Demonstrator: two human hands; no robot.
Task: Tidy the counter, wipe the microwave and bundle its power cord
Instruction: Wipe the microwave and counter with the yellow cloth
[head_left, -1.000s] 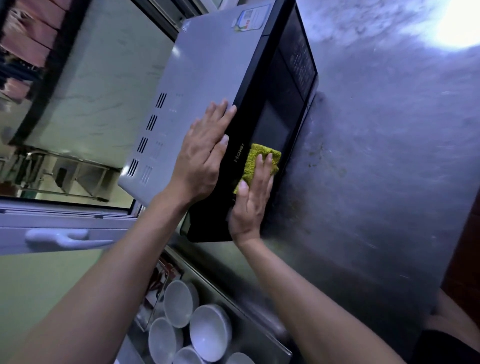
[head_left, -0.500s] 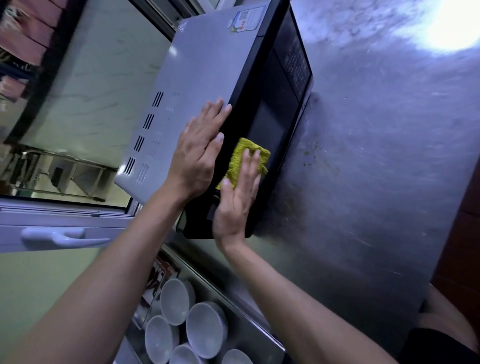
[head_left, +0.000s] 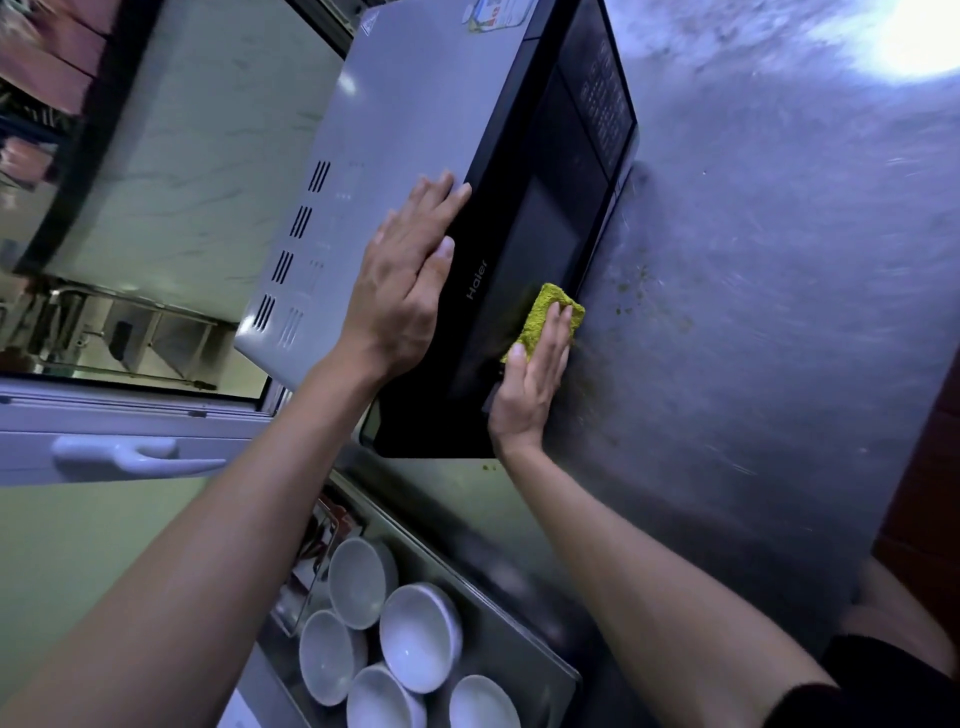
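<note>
The microwave (head_left: 415, 156) stands on the counter (head_left: 779, 312) by its window-side edge, the left hand (head_left: 405, 280) on its top, the right hand (head_left: 535, 369) pressing a sponge (head_left: 540, 312) on its door, bowls (head_left: 415, 639) below the counter's edge.

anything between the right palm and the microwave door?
Yes: the yellow-green cloth. In the head view the right hand presses it flat against the black door of the microwave, near the door's lower edge.
</note>
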